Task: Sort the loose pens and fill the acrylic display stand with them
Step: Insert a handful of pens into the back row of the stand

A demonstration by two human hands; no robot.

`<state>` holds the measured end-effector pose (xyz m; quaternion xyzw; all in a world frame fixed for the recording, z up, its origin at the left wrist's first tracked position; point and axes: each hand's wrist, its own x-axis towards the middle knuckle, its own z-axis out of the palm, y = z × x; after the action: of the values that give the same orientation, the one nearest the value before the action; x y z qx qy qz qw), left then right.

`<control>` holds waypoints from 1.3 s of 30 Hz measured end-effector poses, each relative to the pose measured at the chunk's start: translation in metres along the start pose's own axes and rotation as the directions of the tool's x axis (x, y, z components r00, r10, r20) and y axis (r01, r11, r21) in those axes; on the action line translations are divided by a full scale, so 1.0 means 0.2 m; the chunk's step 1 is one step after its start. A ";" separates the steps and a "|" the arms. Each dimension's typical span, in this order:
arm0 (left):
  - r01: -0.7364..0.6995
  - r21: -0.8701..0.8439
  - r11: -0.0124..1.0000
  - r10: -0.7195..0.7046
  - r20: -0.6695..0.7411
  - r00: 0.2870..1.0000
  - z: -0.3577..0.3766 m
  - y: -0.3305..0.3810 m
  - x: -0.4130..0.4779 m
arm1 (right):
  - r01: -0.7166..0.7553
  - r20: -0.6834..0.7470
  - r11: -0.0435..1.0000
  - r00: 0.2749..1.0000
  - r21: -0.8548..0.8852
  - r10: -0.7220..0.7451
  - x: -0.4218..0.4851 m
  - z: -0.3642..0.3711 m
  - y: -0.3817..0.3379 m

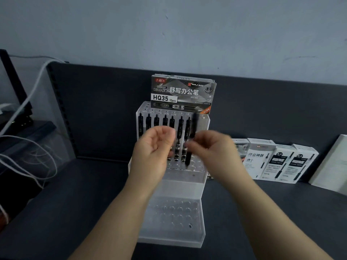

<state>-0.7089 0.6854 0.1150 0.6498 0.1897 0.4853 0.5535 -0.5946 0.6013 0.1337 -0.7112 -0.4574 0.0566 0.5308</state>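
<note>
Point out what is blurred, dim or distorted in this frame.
Head view: dim, flat, bluish light with no hard shadows; the right hand and the pen it pinches are smeared by motion; the left hand is only slightly soft; the print on the pen box reads sharply; the acrylic stand looks milky, its holes faint.

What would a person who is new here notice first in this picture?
A clear acrylic display stand at the centre, with a row of black pens standing in its upper tier. The right hand pinches another black pen at the row's right end; a grey HQ35 pen box stands behind.
</note>
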 end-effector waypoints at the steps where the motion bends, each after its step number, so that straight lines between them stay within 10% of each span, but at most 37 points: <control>1: -0.030 0.123 0.992 0.028 0.020 0.999 -0.02 -0.02 0.00 | -0.016 -0.063 0.998 0.998 0.061 0.020 0.03 -0.03 0.00; 5: -0.147 0.582 0.800 0.059 0.168 0.984 -0.04 -0.13 0.00 | -0.025 -0.189 0.995 0.981 0.100 0.044 0.12 -0.08 0.06; 10: -0.282 0.729 0.624 0.103 0.281 0.954 -0.01 -0.20 -0.04 | -0.040 -0.146 0.999 0.989 -0.016 0.037 0.15 0.00 0.15; 23: -0.211 0.765 0.608 0.095 0.194 0.976 0.04 -0.21 -0.05 | 0.098 0.083 0.910 0.994 -0.403 -0.070 0.19 0.03 0.22; 39: -0.168 0.790 0.590 0.096 0.138 0.986 0.07 -0.21 -0.07 | 0.139 0.123 0.964 0.986 -0.227 -0.113 -0.09 -0.19 0.38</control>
<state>-0.6922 0.6803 0.0720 0.8595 0.3153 0.3626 0.1745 -0.5389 0.5606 0.0823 -0.7344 -0.5335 0.0068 0.4196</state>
